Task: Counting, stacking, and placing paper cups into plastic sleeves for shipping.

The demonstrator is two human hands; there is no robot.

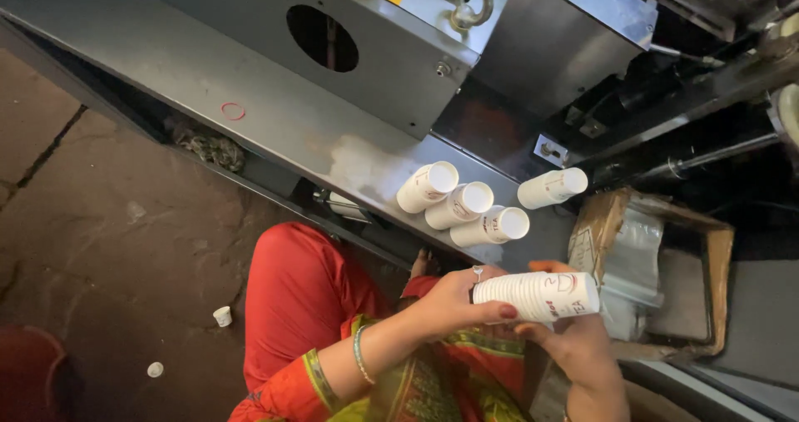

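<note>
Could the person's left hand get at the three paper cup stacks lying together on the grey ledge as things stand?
Probably not freely: the left hand grips a cup stack with the right hand. Nothing blocks the three stacks.

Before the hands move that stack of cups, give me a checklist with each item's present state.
1. Left hand grips the near end of the cup stack: ok.
2. Right hand supports the stack from below: ok.
3. Stack nested straight, no cup slipping out: ok.
4. Four loose cups lying on their sides on the grey machine ledge, away from the edge: ok.
5. Room in the cardboard box with its plastic liner: cannot tell.
6. Floor free of dropped cups: not ok, one small cup lies there.
</note>
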